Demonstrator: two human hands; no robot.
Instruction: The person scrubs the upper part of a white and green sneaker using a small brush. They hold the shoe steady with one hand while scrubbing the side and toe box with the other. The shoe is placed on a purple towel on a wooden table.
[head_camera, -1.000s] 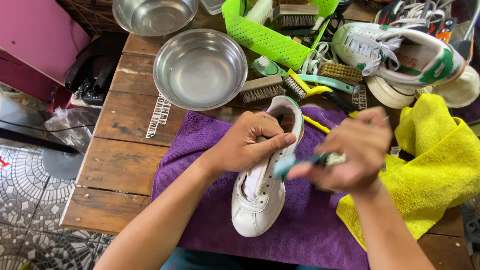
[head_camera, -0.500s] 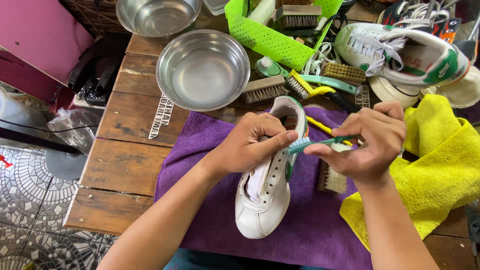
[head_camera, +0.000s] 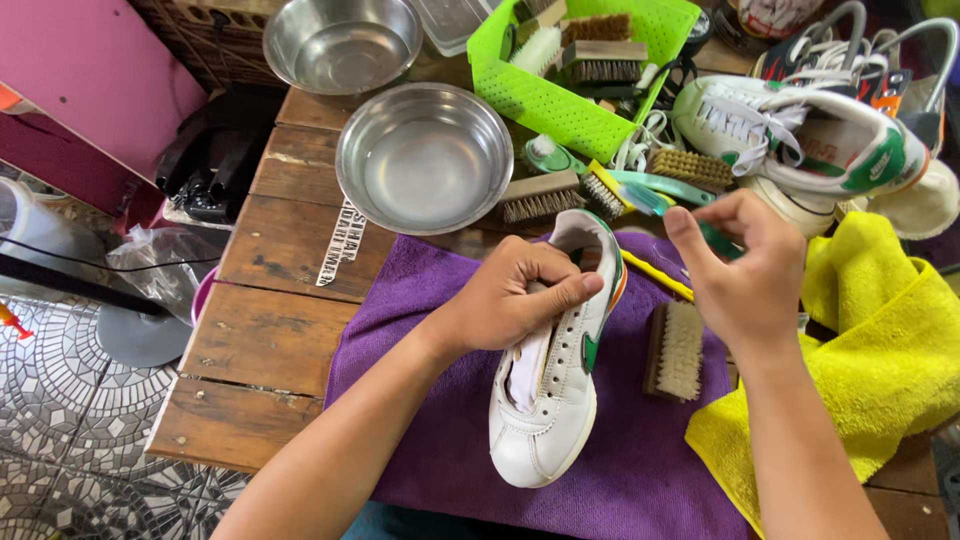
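Note:
A white sneaker (head_camera: 552, 400) with green trim lies on a purple towel (head_camera: 440, 440), toe toward me. My left hand (head_camera: 510, 290) grips its opening, fingers tucked inside and thumb across the side. My right hand (head_camera: 745, 265) is raised just right of the heel, holding a small green toothbrush-like brush (head_camera: 650, 200) whose head points up and left, off the shoe. A wooden-backed scrub brush (head_camera: 675, 350) lies on the towel under my right wrist.
A steel bowl of water (head_camera: 425, 157) sits behind the towel, another bowl (head_camera: 340, 42) farther back. A green basket (head_camera: 570, 85) holds brushes; loose brushes (head_camera: 600, 185) lie before it. A second sneaker (head_camera: 800, 130) and a yellow cloth (head_camera: 880, 350) are at right.
My right hand lifted the small brush from the shoe's side up and back toward the heel. The scrub brush beneath it came into full view. My left hand kept its hold.

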